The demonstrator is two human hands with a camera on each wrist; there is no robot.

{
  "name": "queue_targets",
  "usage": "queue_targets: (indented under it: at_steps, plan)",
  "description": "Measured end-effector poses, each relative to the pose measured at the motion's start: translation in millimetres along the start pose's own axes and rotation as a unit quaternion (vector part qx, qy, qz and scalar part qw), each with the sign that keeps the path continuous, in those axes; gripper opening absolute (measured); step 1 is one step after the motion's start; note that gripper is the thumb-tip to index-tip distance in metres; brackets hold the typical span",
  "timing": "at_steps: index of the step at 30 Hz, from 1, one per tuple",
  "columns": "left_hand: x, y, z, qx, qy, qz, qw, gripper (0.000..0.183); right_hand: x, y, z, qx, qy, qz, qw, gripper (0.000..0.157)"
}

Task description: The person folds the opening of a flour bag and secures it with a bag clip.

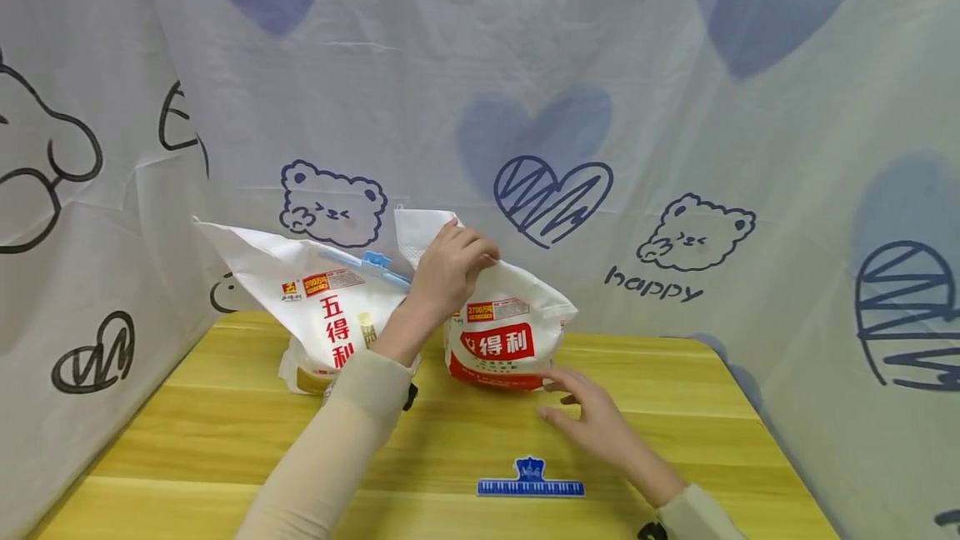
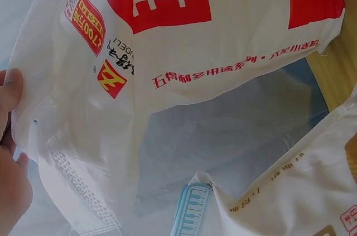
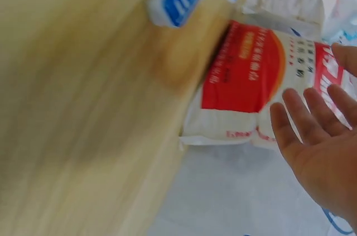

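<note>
A white and red flour bag (image 1: 510, 340) stands near the back of the table, its top drawn up and leaning left. My left hand (image 1: 452, 265) grips the bag's upper edge; in the left wrist view, the fingers (image 2: 10, 88) hold the white fabric at the left. Beside the bag's lower right side is my right hand (image 1: 592, 419), fingers spread and relaxed, holding nothing. In the right wrist view its palm and fingers (image 3: 304, 121) show before the bag's printed front. A blue clip (image 1: 530, 482) with a piano-key pattern lies on the table in front of the bag.
To the left stands a second flour bag (image 1: 322, 307), its top folded over under a light blue clip (image 1: 378, 263). My left forearm partly covers it. The yellow wooden table (image 1: 637, 365) meets a printed cloth backdrop (image 1: 660, 123) behind and at the sides.
</note>
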State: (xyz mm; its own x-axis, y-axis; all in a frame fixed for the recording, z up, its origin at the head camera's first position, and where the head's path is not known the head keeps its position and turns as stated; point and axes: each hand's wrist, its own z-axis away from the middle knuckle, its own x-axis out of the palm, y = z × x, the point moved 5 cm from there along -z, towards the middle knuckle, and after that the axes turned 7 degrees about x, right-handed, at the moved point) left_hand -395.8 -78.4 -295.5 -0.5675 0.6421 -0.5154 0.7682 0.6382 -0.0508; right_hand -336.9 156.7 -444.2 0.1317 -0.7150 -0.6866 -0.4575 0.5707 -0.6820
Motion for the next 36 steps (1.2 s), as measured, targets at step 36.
queue_targets:
  at_steps: [36]
  plan:
    - [0.8,-0.2,4.2,-0.03,-0.025,0.002,0.9992,0.007,59.4,5,17,-0.002,-0.241,0.124,0.963,0.016]
